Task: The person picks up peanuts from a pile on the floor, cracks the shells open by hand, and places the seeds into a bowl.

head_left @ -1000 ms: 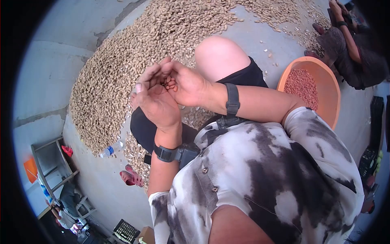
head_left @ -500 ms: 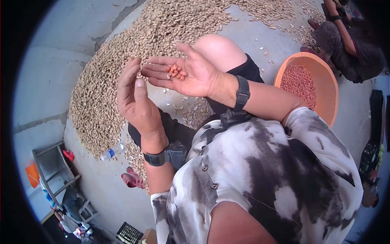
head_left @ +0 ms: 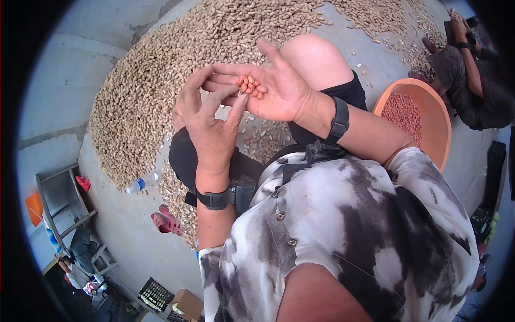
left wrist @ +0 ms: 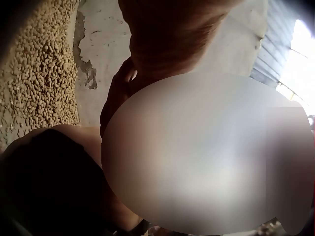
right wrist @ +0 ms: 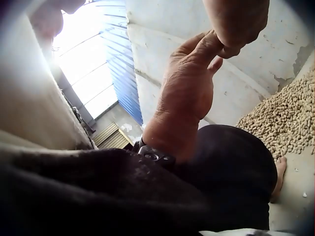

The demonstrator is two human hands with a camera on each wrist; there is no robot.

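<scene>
My right hand (head_left: 281,94) lies palm up with its fingers straight, in the head view. Several reddish shelled peanuts (head_left: 252,86) rest on it near the fingers. From the left, my left hand (head_left: 212,123) reaches over them, thumb and forefinger pinching a small pale bit (head_left: 241,93) at the edge of the peanuts. Its other fingers curve over the right fingertips. In the right wrist view the left hand (right wrist: 184,88) meets the right hand (right wrist: 238,24) at the top; the peanuts are hidden there.
A big heap of unshelled peanuts (head_left: 145,102) covers the floor ahead and left. Right of my knee stands an orange basin (head_left: 434,121) partly filled with shelled peanuts. Another person (head_left: 472,80) sits beyond it. Shell pieces (head_left: 263,139), a bottle (head_left: 139,184) and pink shoes (head_left: 166,220) lie nearby.
The hands, cupped together at first, have parted, leaving the peanuts on the open right palm. The left hand has then moved back over the palm and pinched with thumb and forefinger.
</scene>
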